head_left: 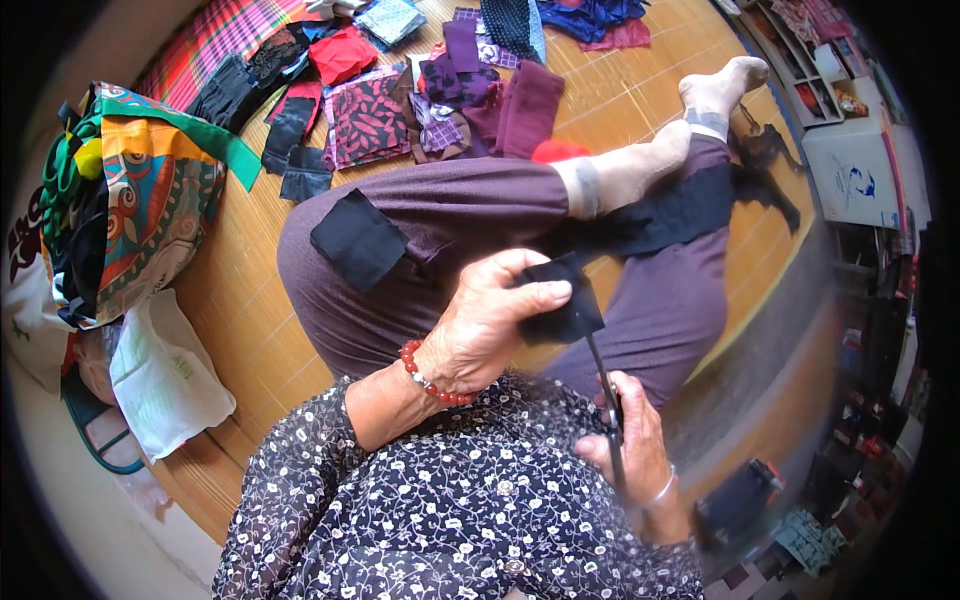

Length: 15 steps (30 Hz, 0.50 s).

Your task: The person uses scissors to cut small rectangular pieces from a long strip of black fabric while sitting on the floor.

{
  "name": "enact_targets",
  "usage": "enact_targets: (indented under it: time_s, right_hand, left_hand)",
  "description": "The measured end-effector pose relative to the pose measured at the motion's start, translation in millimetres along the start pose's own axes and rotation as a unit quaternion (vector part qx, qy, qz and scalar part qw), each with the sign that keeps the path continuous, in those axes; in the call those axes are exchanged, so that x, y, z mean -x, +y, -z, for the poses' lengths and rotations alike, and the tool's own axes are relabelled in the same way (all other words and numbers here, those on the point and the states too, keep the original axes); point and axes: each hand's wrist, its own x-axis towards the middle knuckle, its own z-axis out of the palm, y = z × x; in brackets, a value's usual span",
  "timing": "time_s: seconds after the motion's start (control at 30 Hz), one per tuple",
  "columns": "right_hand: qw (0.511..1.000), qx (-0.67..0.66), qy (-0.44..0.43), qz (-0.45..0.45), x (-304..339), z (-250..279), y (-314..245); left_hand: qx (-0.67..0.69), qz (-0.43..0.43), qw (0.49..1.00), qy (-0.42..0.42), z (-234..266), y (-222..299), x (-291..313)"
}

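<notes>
The small black cloth (545, 322) is held up over the person's lap, pinched in the left hand (505, 310), thumb laid flat on top and fingers behind, the wrist with its red bead bracelet (428, 378) angled across the body. From the near right, the right hand (640, 430), below a smooth silver-coloured bangle (667, 484), is wrapped around dark, slender scissors (614, 440), blade end at the cloth's near right corner; I can't tell whether the blades are parted. A matte black square (358, 240) lies on the left thigh of the soft purple trousers (440, 195). Farther off, folded fabric scraps (365, 120), some leaf-patterned or checked, cover part of the glossy slatted mat (250, 290). At left, a boldly printed bag (165, 200) stands beyond a thin white bag (170, 375) with faint, illegible green print; at far right, a white box (850, 175) bears a blue emblem.
</notes>
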Motion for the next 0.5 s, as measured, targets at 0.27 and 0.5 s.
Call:
enact_targets:
  time_s: [0.27, 0.5]
  right_hand:
    - [1.000, -0.018, 0.016, 0.006, -8, -8, -2]
    - [0.998, -0.004, 0.051, 0.021, -7, -13, -1]
  left_hand:
    - [-0.031, -0.020, 0.999, 0.029, 4, -4, 1]
    - [-0.027, -0.010, 0.999, 0.030, 7, -2, 0]
